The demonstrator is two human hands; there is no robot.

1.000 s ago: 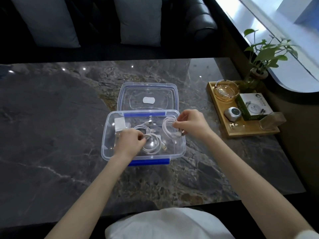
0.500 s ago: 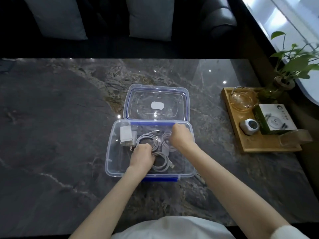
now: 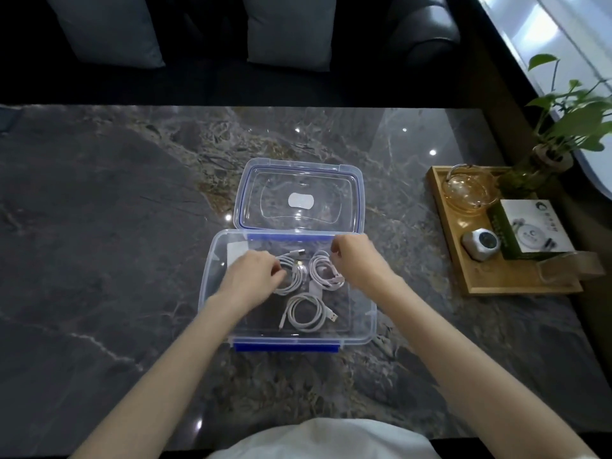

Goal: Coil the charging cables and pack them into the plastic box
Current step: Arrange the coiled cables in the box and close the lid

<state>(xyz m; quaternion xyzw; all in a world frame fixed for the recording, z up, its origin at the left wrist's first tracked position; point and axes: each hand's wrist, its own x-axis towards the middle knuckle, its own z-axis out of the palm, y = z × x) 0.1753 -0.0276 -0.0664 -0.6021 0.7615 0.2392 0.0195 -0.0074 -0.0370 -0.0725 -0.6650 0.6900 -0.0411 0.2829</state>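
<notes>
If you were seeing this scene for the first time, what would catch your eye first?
The clear plastic box at the middle of the marble table, with both hands inside it: the left hand touches one white cable coil and the right hand another. A third coil lies nearer. The lid lies open behind.

A dark grey marble tabletop [image 3: 99, 226] with pale veining is being lit by small ceiling reflections. A rectangular wooden tray [image 3: 463, 260] is lying near its right edge. On the tray are being kept an amber glass bowl [image 3: 472, 190], a small round silver-white gadget [image 3: 481, 248], a green-and-white printed carton [image 3: 533, 231] and a clear plastic holder [image 3: 573, 268]. A green leafy plant [image 3: 569, 117] in a glass vase is standing just beyond the tray. Two grey fabric cushions [image 3: 288, 28] are being propped on a black leather sofa [image 3: 420, 31] behind the table.
</notes>
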